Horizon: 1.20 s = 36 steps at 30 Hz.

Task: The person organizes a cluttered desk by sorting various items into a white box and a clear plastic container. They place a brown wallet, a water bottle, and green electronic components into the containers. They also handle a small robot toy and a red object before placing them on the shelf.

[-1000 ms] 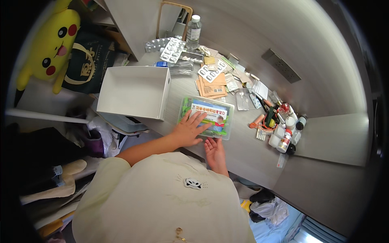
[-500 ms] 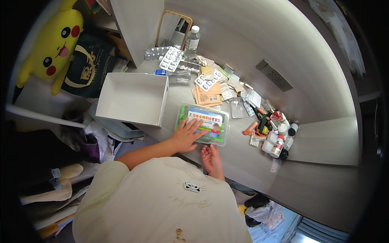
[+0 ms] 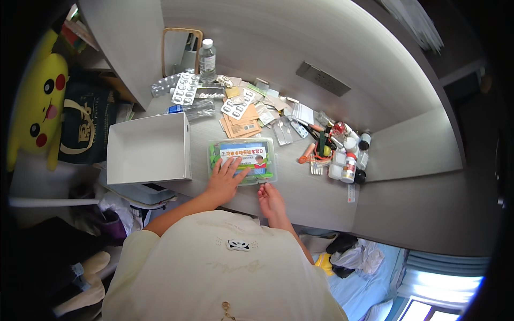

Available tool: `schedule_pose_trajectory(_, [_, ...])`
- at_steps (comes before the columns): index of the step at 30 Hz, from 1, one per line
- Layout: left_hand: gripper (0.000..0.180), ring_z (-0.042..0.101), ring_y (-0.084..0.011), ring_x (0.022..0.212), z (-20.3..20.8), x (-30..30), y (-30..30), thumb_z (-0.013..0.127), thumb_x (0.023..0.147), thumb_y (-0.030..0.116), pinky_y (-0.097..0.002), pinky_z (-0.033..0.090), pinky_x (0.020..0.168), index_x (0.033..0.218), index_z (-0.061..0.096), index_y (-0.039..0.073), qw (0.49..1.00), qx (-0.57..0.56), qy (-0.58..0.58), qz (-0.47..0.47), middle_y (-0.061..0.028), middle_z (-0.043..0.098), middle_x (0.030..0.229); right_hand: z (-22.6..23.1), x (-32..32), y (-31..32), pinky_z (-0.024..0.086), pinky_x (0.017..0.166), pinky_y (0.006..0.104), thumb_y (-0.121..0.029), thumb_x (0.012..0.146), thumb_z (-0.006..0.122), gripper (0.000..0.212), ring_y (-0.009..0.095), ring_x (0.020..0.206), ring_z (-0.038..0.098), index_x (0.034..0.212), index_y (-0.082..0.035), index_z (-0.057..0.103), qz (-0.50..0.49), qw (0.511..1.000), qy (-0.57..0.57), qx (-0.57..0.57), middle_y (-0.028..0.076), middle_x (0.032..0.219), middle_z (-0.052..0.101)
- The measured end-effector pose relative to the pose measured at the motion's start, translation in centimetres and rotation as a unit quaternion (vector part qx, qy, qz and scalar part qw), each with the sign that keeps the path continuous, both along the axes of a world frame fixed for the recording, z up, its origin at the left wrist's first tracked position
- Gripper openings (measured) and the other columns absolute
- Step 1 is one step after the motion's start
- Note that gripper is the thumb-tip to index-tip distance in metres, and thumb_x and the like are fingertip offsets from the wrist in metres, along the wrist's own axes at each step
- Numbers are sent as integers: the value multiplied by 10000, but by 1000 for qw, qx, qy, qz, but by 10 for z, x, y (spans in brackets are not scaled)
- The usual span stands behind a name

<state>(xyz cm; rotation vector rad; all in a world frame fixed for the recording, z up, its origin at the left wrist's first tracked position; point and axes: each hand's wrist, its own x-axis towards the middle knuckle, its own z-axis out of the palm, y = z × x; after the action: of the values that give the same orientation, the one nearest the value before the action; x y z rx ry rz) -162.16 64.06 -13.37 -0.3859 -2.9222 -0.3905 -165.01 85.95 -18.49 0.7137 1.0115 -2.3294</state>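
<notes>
A clear plastic case with green clasps and a colourful printed card inside lies flat on the grey desk in front of me. My left hand rests flat on its lid, fingers spread over the near left part. My right hand touches the case's near right edge with its fingertips. Neither hand lifts the case.
An open white box stands left of the case. Blister packs, sachets and packets lie behind it, with a water bottle. Small bottles and tubes cluster to the right. A yellow plush toy sits far left.
The view has shifted slightly. My left hand stays on the lid; my right hand has crept from below the case up to its near right edge.
</notes>
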Motion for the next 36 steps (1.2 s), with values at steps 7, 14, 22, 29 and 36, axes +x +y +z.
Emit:
schedule_pose_trajectory(7, [839,305,-326,1409,4,0,-3,741,718,205,-558,205,1139,1474,390,299,1000,5,-24,-12,-104,329,1538,8,0,-18,534,779,308,-190,997,576,197,150,859,591,1112,-40,517,59,998,-19,-9,52,933,607])
schedule_pose_trajectory(14, [825,319,-334,1393,-1,-3,-3,747,721,181,-567,223,1122,1466,406,276,1000,-14,-7,-12,-122,332,1532,3,-2,-25,514,752,298,-254,1000,577,211,142,842,564,1036,-51,531,49,999,-16,0,39,919,596])
schedule_pose_trajectory(22, [823,338,-326,1383,2,-8,-9,748,712,152,-553,240,1123,1457,422,275,1000,-1,-1,-4,-117,360,1511,-4,-6,-33,506,710,288,-249,964,615,186,132,790,567,1033,-97,534,18,997,-40,-59,33,880,600])
schedule_pose_trajectory(29, [876,366,-319,1360,8,-13,-20,791,664,165,-551,266,1111,1449,426,295,1000,4,-6,-22,-98,377,1500,-7,-1,-32,524,723,308,-250,953,615,263,138,800,582,1135,-130,468,44,996,8,-71,41,883,609])
schedule_pose_trajectory(36, [844,380,-323,1344,22,-25,-32,810,701,218,-530,285,1104,1448,425,300,998,18,-37,-49,-102,376,1507,3,-4,-42,518,763,305,-188,964,610,220,148,851,578,1110,-92,476,-33,998,58,-18,54,974,599])
